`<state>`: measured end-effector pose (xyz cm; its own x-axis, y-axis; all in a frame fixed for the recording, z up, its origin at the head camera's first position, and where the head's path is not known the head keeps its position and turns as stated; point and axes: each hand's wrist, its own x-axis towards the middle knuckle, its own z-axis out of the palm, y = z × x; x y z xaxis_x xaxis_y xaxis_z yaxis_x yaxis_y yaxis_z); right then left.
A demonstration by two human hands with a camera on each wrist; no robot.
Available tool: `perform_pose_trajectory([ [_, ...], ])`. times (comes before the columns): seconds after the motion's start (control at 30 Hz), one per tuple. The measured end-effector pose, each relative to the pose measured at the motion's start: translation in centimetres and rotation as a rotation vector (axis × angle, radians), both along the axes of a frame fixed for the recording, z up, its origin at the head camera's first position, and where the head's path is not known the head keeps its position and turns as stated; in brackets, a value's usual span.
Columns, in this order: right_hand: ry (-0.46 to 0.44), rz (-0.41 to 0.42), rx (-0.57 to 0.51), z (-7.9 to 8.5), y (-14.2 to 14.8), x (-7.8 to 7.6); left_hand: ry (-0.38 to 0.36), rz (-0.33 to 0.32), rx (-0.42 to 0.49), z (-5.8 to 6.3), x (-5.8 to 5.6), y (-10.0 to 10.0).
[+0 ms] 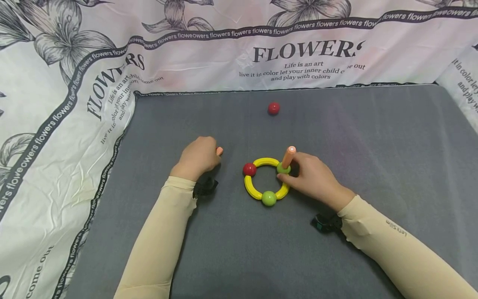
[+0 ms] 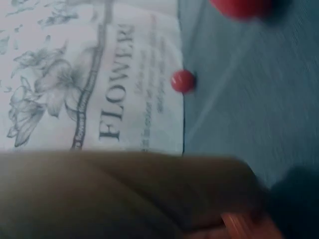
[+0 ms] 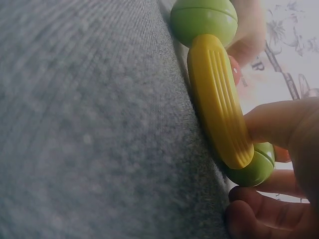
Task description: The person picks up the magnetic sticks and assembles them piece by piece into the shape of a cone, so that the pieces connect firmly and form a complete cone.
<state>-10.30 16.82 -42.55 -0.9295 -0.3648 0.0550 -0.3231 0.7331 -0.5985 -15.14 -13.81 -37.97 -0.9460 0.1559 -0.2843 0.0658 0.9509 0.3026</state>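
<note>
Beyond the ring [image 1: 251, 187], flower-print cloth [image 1: 209, 66] borders the grey table [image 1: 239, 249]; right fingers [image 1: 303, 160] grip the ring, left fingers [image 1: 213, 146] an orange piece [image 1: 219, 151].

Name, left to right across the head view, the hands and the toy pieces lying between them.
Left hand, orange tip jutting from it, nearer red ball, nearer green ball, raised orange stick, right hand.

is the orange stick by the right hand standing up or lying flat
Standing roughly upright: in the head view, the orange stick rises from the green ball beside the right hand, its end facing upward.
</note>
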Motion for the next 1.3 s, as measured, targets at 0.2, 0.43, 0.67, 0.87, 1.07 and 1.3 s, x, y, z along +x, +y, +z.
perform_pose_trajectory([
  [0.2,0.002,-0.007,-0.002,-0.3,0.0,-0.1,0.016,-0.108,0.337,0.8,0.6,1.2],
  [0.43,0.006,-0.002,-0.011,-0.2,-0.1,-0.4,0.056,-0.239,0.660,1.6,1.2,2.1],
  [0.67,-0.004,0.000,-0.004,-0.2,-0.1,-0.4,0.017,-0.291,0.708,1.6,1.4,2.2],
  [0.87,-0.012,-0.009,0.008,-0.2,0.0,-0.3,-0.109,-0.279,0.530,1.5,1.3,2.4],
  [1.07,-0.019,-0.010,0.010,-0.1,0.0,-0.2,-0.285,-0.239,0.255,0.6,1.6,3.3],
  [1.3,-0.027,-0.010,-0.001,0.0,-0.1,-0.2,-0.436,-0.221,0.190,-0.6,1.6,4.0],
])
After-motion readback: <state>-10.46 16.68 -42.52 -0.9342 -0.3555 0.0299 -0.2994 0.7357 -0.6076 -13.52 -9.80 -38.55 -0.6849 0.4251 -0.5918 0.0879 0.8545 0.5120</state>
